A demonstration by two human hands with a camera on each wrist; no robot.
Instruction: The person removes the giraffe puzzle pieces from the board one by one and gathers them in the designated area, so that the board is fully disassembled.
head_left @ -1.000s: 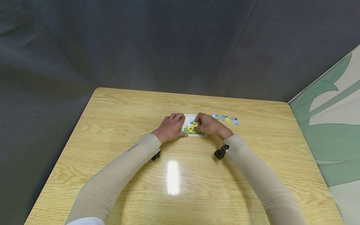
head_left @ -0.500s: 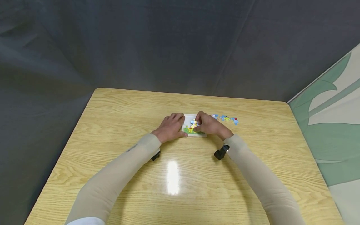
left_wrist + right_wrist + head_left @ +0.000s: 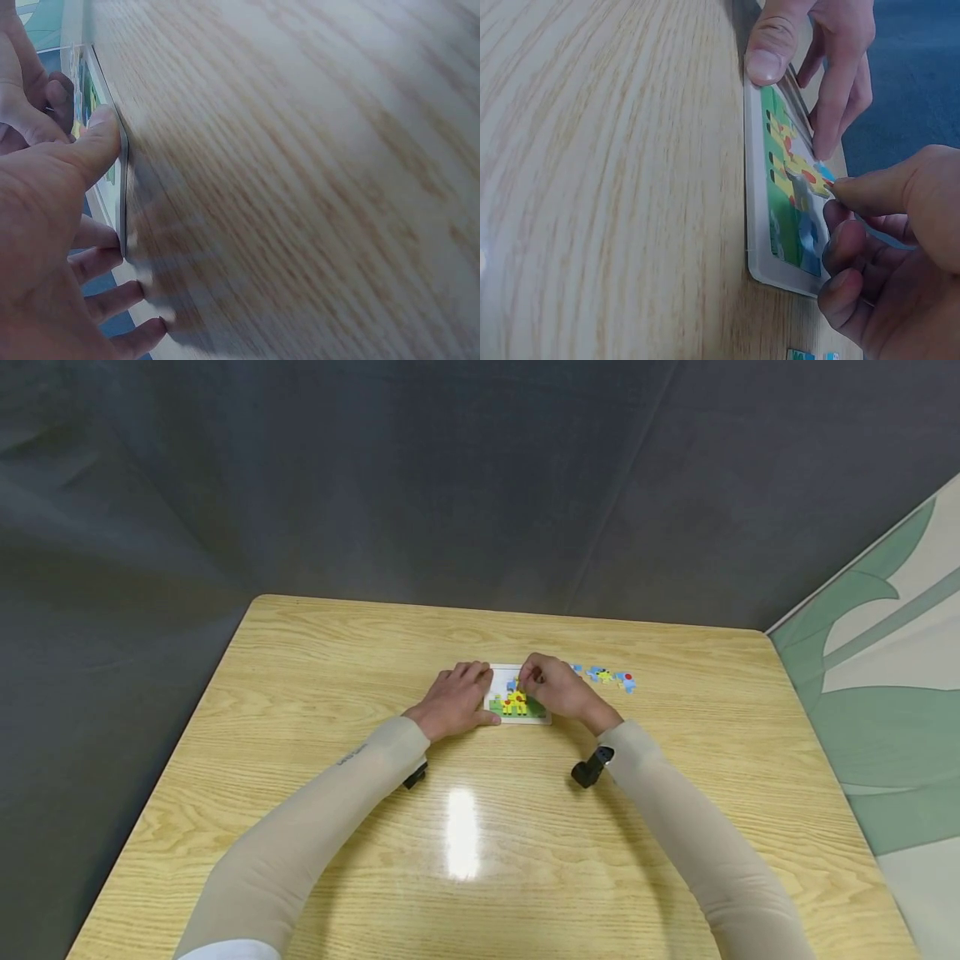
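Note:
A white-rimmed puzzle tray lies on the table, partly filled with a yellow giraffe on green ground. My left hand rests at its left side. Its thumb presses the near corner, while the other fingers spread along the left edge and down to the tabletop. With thumb and index finger, my right hand pinches a yellow puzzle piece with red spots, tilted over the giraffe's body in the right wrist view. The other fingers of that hand are curled beside the tray. Its knuckles hide the tray's far right part in the head view.
Several loose blue puzzle pieces lie right of the tray, among them one with a yellow patch and one with a red spot. A dark curtain hangs behind the table.
The piece in my right hand has tilted and shifted over the giraffe. My right hand has risen slightly away from the tray's near edge, baring more of the green ground. My left hand stays put.

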